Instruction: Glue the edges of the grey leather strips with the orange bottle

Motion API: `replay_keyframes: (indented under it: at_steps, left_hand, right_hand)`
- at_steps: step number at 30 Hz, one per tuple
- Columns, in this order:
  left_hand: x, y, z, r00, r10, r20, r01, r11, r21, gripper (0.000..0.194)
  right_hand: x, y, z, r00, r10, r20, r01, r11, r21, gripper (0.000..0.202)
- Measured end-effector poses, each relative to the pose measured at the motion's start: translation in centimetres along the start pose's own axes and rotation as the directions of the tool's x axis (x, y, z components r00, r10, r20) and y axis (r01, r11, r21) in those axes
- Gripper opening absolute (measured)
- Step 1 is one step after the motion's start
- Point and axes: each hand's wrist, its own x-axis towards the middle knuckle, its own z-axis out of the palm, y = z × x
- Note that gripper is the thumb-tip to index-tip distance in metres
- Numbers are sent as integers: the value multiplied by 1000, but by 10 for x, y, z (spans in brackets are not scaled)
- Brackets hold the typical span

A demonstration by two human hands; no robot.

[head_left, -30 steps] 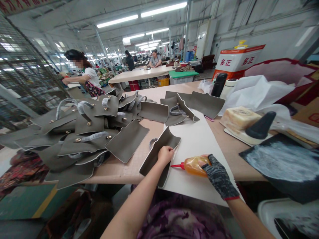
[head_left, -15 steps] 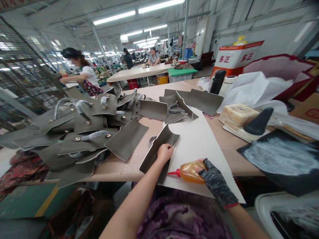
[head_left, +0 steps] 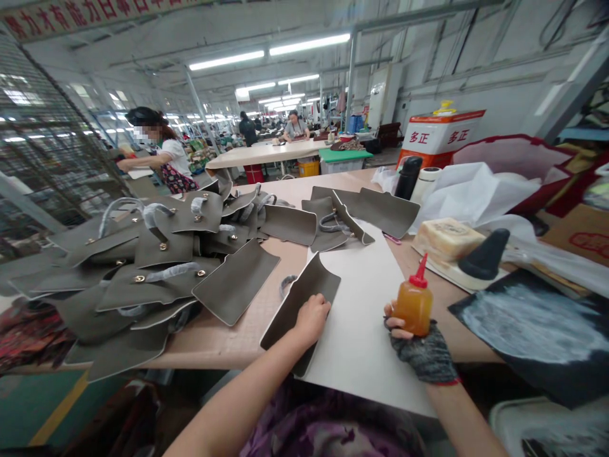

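Observation:
My left hand (head_left: 314,317) is closed on the edge of a folded grey-brown leather bag panel (head_left: 290,304), which lies partly on a white sheet (head_left: 361,343). A grey-wrapped handle (head_left: 287,285) pokes out behind that panel. In a dark fingerless knit glove, my right hand (head_left: 421,349) grips a squeeze bottle (head_left: 413,304) of amber liquid, probably glue. The bottle stands upright with its red nozzle pointing up, to the right of the panel and apart from it.
Bag panels with wrapped handles (head_left: 162,247) are heaped at the left. More panels (head_left: 390,209) lie at the back. On the right are a yellowish block (head_left: 447,238), a black cone-shaped thing (head_left: 485,254), a smeared black sheet (head_left: 537,317) and a black flask (head_left: 408,178). Co-workers stand beyond.
My right hand has turned the bottle from lying level, nozzle toward the panel, to upright, and moved it right, away from the panel. My left hand keeps its hold.

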Motion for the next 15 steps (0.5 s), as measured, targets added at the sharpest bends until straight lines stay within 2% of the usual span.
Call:
replay_keyframes:
  at_steps: [2, 4, 8, 11, 13, 15]
  left_hand:
    - [-3, 0, -1, 995, 100, 20, -101, 987, 129, 29]
    - [-7, 0, 0, 984, 174, 34, -178, 965, 193, 33]
    - [-10, 2, -7, 983, 179, 43, -184, 958, 218, 34]
    - [-12, 5, -29, 982, 183, 51, -189, 966, 174, 31]
    - [-17, 1, -52, 988, 137, -69, -123, 977, 175, 35]
    - [-25, -13, -76, 975, -56, -216, 93, 982, 165, 53]
  right_hand:
    - [9, 9, -1, 996, 85, -7, -81, 965, 250, 36]
    - [15, 14, -1, 989, 149, -25, -129, 921, 366, 37]
    - [17, 18, -3, 977, 212, -4, -189, 883, 430, 39]
    - [19, 20, -7, 984, 176, 18, -170, 912, 374, 39]
    - [25, 21, -9, 989, 142, 41, -147, 936, 320, 38]
    - [31, 20, -9, 985, 151, 80, -166, 959, 230, 29]
